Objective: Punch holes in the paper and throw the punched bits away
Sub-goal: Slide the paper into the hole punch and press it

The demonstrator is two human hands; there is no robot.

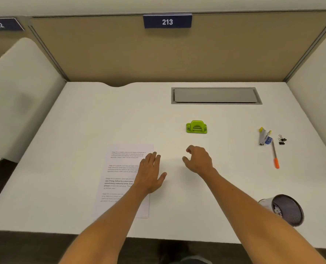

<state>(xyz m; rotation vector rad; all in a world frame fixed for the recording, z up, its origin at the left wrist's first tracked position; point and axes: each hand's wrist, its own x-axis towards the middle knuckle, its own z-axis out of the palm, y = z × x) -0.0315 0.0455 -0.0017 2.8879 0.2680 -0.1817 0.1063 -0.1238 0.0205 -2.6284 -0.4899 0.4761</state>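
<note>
A white desk [82, 121] in a partitioned carrel is seen from above, with both bare forearms extended over it. The left hand [150, 172] is laid palm down with its fingers [154, 158] straight and held together, the thumb spread toward the right; nothing is gripped. Under these fingers and the palm lies the right edge of the printed sheet of paper [120, 180], which extends leftward and back toward the desk's near edge beneath the left forearm; whether the hand presses on the sheet or merely hovers above it cannot be told. The right hand [198, 160] is held just above the desk with its fingers [189, 149] loosely curled and the thumb parted from them; nothing is held. Beyond the right fingertips, and apart from them, the green hole punch [196, 127] stands untouched on the desk. Well to the right of the right hand, a cluster of stationery is arranged: a stapler [261, 137], a small blue sharpener [268, 140], two black binder clips [282, 140] and an orange-capped pen [275, 156]. Behind the right wrist, beside the forearm near the desk's front edge, a dark mesh bin [288, 209] is shown with white scraps visible inside. A grey cable hatch [215, 95] is set into the desk beyond the punch, and a label marked 213 [167, 21] is fixed to the back partition.
</note>
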